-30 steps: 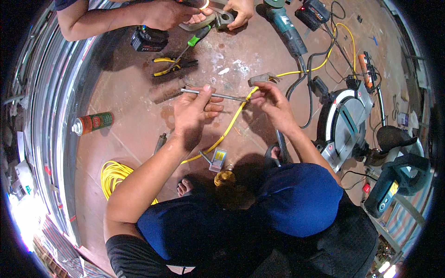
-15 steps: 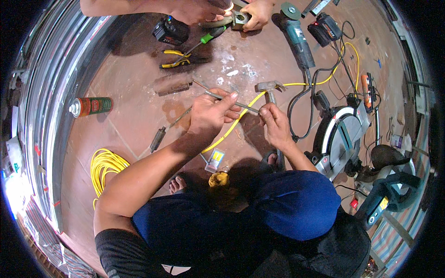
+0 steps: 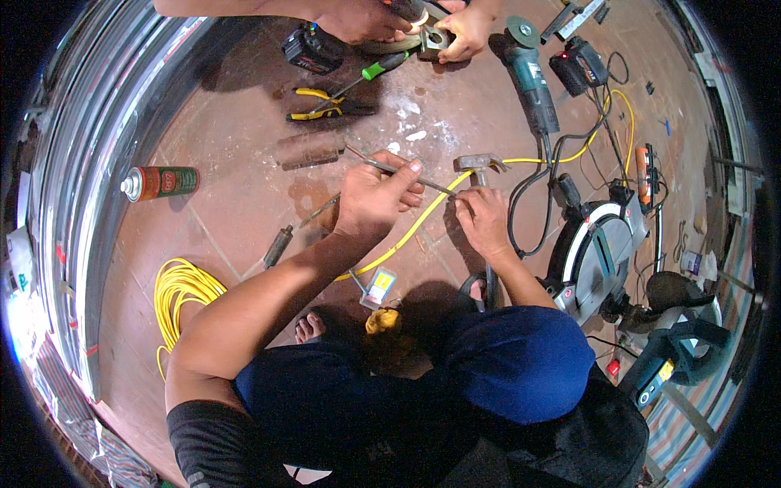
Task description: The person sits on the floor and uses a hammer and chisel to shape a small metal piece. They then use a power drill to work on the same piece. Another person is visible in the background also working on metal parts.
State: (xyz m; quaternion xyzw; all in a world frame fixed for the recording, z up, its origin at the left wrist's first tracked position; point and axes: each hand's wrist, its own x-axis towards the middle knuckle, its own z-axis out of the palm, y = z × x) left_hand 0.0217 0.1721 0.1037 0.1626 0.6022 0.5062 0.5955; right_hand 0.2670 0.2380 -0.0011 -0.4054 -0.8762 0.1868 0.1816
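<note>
A thin metal rod (image 3: 432,188) slants between my two hands above the tiled floor. My left hand (image 3: 376,195) is closed around its middle, thumb on top. At its lower right end, the fingertips of my right hand (image 3: 486,221) pinch it. Just beyond my right hand lies a claw hammer (image 3: 480,162), its handle running back beneath that hand toward my foot. Under my left forearm a screwdriver-like tool with a dark handle (image 3: 279,246) rests on the floor, partly covered by the forearm.
Another person's hands (image 3: 462,34) hold a metal block at the top. Around lie pliers (image 3: 317,115), a green-handled screwdriver (image 3: 384,65), an angle grinder (image 3: 533,85), a spray can (image 3: 167,183), a coiled yellow hose (image 3: 183,289) and a mitre saw (image 3: 598,252). A yellow line crosses the floor.
The whole view has shifted slightly. My right hand's fingers have turned a little on the rod's end, and both hands still hold it. The other person's hands remain at the block.
</note>
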